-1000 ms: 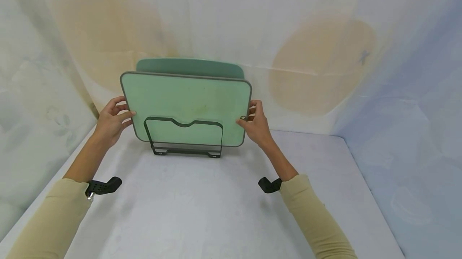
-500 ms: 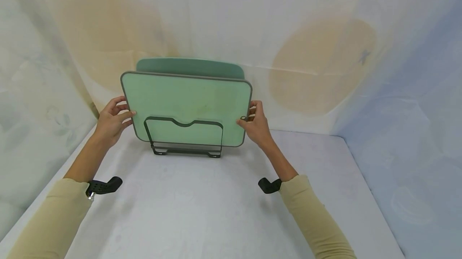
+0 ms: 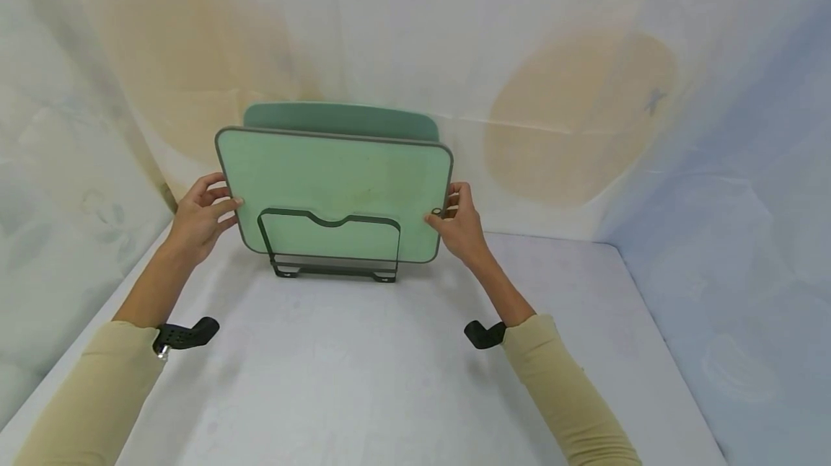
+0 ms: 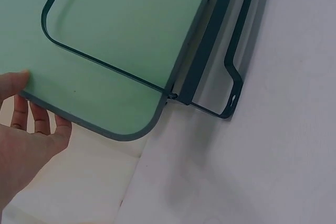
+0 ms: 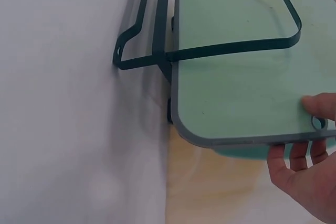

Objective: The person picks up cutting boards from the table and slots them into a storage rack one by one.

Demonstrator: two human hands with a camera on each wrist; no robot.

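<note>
A light green cutting board (image 3: 334,181) with a grey rim stands upright in a black wire rack (image 3: 331,246) on the white table. A second, darker green board (image 3: 340,120) stands behind it. My left hand (image 3: 204,213) grips the front board's left edge, thumb on its face (image 4: 16,82) and fingers behind. On the right edge, my right hand (image 3: 457,221) pinches the board, its thumb by the small hole (image 5: 317,111). The board's lower corner (image 4: 142,127) sits just above the rack's base (image 4: 210,77).
White cloth walls with tan patches close in behind and on both sides. The rack's feet (image 5: 123,56) rest on the table (image 3: 389,372), which stretches toward me. Black wrist mounts (image 3: 185,336) show on both sleeves.
Almost nothing differs; the front board has risen very slightly in the rack while both hands keep the same grip.
</note>
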